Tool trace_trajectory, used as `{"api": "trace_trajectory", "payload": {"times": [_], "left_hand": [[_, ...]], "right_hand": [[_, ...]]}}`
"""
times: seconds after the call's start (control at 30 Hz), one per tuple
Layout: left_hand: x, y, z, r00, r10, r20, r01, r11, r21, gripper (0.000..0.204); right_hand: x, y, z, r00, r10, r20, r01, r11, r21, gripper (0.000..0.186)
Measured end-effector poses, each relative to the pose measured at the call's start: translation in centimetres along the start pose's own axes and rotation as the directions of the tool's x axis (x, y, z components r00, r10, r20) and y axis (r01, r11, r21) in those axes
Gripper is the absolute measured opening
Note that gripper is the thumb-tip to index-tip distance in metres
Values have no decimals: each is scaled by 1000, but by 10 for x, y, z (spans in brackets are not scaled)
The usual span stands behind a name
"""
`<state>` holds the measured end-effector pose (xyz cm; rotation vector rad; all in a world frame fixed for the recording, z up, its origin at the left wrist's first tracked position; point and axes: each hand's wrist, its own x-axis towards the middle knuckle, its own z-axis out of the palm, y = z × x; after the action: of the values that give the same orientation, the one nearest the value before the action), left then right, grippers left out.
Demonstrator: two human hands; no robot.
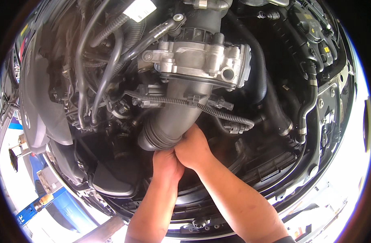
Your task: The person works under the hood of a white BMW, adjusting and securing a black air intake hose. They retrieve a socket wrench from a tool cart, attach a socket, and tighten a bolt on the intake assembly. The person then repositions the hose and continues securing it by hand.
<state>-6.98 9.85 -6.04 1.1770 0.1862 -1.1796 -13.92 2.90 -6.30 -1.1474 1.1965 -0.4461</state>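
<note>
Both my hands reach into a car's engine bay, at the lower end of a thick black intake pipe (179, 115). My left hand (166, 160) passes under the ribbed, bellows-like end (158, 135), its fingers out of sight behind it. Against the right side of the pipe, my right hand (191, 146) presses close beside the left wrist, and its fingers are hidden too. Above them sits a silver metal throttle body (193, 60), joined to the top of the pipe. A corrugated wiring conduit (169, 99) with connectors crosses the front of the pipe.
A black engine cover (45, 89) rises at the left, with metal tubes (108, 77) beside it. Right of the pipe runs a fat black hose (254, 52). A bent hose with clamps (309, 105) follows the right edge. Blue equipment (68, 206) stands outside at lower left.
</note>
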Motion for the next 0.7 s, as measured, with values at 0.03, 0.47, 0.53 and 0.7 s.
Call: {"api": "trace_trajectory", "payload": {"times": [0.03, 0.47, 0.53, 0.7], "left_hand": [[-1, 0, 1, 1000, 2, -22, -1, 1000, 19, 33], [-4, 17, 26, 940, -307, -149, 323, 942, 95, 32], [3, 12, 11, 909, -409, -85, 413, 910, 39, 30], [8, 9, 7, 929, -371, 8, 370, 922, -116, 18]], "right_hand": [[-1, -1, 1, 1000, -3, -3, 3, 1000, 22, 34], [1, -22, -14, 933, 274, 234, -351, 840, 413, 36], [-1, -30, -18, 917, 309, 254, -389, 833, 393, 34], [-2, -30, -16, 912, 333, 240, -409, 789, 458, 15]]}}
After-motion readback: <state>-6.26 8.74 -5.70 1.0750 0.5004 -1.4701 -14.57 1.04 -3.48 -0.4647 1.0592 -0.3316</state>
